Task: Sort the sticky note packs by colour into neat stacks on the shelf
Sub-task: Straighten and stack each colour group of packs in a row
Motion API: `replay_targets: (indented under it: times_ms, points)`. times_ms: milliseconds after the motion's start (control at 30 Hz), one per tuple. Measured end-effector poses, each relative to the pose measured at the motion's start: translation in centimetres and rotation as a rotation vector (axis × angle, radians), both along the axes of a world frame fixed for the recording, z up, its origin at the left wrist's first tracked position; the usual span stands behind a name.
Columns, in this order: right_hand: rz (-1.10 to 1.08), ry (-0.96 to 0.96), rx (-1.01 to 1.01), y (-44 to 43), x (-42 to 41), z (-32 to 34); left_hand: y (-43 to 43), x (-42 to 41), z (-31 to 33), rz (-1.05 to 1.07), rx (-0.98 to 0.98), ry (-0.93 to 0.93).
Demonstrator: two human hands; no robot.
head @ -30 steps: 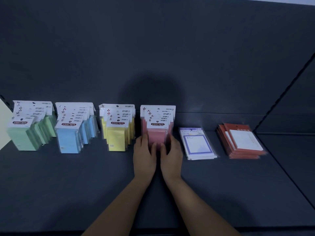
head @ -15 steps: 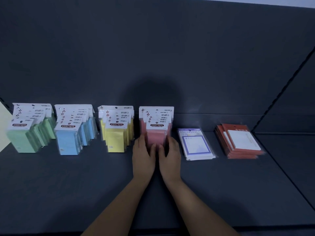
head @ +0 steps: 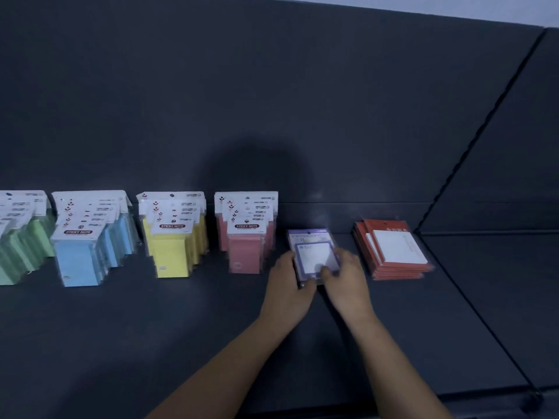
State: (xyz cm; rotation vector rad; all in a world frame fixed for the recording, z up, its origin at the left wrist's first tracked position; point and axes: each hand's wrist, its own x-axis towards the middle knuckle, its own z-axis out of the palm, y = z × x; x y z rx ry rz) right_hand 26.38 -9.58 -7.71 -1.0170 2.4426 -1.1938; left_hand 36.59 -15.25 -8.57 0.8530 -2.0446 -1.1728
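We see dark grey shelf (head: 151, 328) carrying row of wrapped sticky note stacks. From left: green packs (head: 21, 255), blue packs (head: 78, 261), yellow packs (head: 172, 255), pink packs (head: 245, 252), all leaning back. Left hand (head: 287, 285) and right hand (head: 348, 282) grip flat purple-bordered white packs (head: 313, 252) from either side; hands blurred. Red-backed white packs (head: 393, 252) lie flat near right.

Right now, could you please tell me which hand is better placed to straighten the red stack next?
Probably the right hand: it holds the purple pack by its right edge, nearest the red stack. The left hand holds the left edge and would have to cross over the pack.
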Motion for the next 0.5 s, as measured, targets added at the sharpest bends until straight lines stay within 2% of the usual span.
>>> replay_targets:
  times_ms: [100, 167, 267, 333, 500]
  points:
    - [0.014, -0.072, -0.011, 0.6, -0.5, -0.5, 0.6, -2.0, 0.4, 0.031, 0.335, -0.032]
    - [-0.010, -0.100, -0.003, 0.7, -1.0, -0.7, 0.5, -2.9, 0.7, 0.076, 0.547, 0.040]
    - [-0.041, -0.040, 0.136, 0.6, -1.7, -0.9, -0.1, -4.1, 1.5, 0.139, 0.829, 0.157]
    - [-0.014, -0.028, 0.160, 0.8, -2.2, -0.9, -0.3, -4.8, 1.6, 0.186, 0.887, 0.162]
    - [0.051, -0.147, 0.061, 1.2, -3.6, -0.7, -0.4, -5.7, 1.4, 0.235, 0.865, 0.112]
